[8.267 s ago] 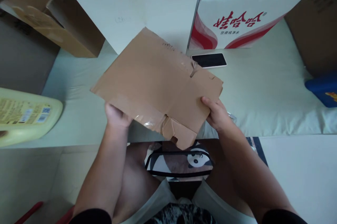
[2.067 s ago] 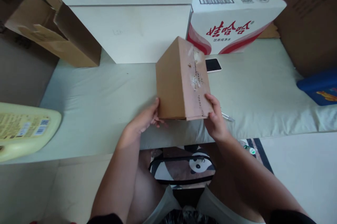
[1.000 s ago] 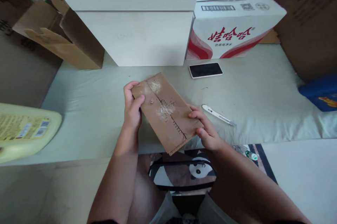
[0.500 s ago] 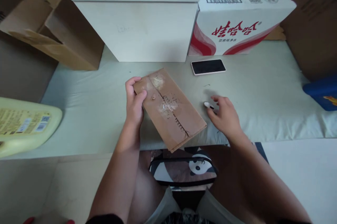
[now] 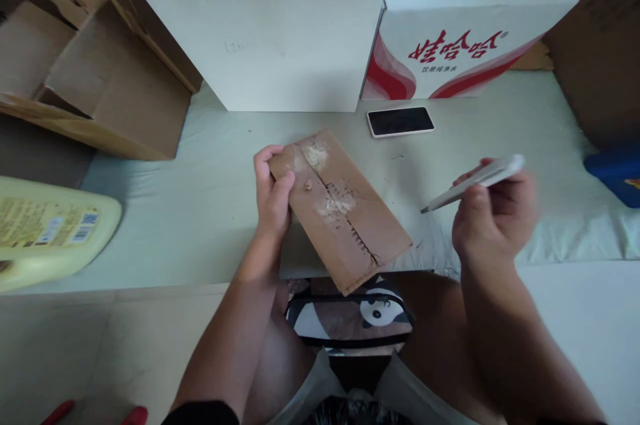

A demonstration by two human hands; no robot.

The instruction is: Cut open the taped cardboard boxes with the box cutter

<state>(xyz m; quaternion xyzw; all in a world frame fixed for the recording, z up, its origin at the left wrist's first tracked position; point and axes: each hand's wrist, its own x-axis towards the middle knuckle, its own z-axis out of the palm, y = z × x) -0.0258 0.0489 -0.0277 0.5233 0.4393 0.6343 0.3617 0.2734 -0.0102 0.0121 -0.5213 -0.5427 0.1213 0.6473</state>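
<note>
My left hand (image 5: pixel 274 195) grips the upper left end of a small flat cardboard box (image 5: pixel 360 218), thumb on top and fingers at the edge. The box is tilted over the front of the green cloth. A torn, ragged seam runs along its face, with patches of scuffed tape. To the right, apart from the box, my right hand (image 5: pixel 493 218) is closed around a slim white utility knife (image 5: pixel 473 186). Its narrow dark tip points left and down, toward the box. The hand is slightly blurred.
A phone (image 5: pixel 400 122) lies on the green cloth (image 5: pixel 210 212) behind the box. White cartons (image 5: pixel 260 52) and a red-and-white carton (image 5: pixel 460 38) stand at the back. An open cardboard box (image 5: pixel 130 85) and a yellow jug (image 5: pixel 55 232) are left; a blue object (image 5: pixel 615 172) is right.
My right hand has picked up the utility knife from the cloth and raised it to the right. My left hand and the box sit slightly further right in view.
</note>
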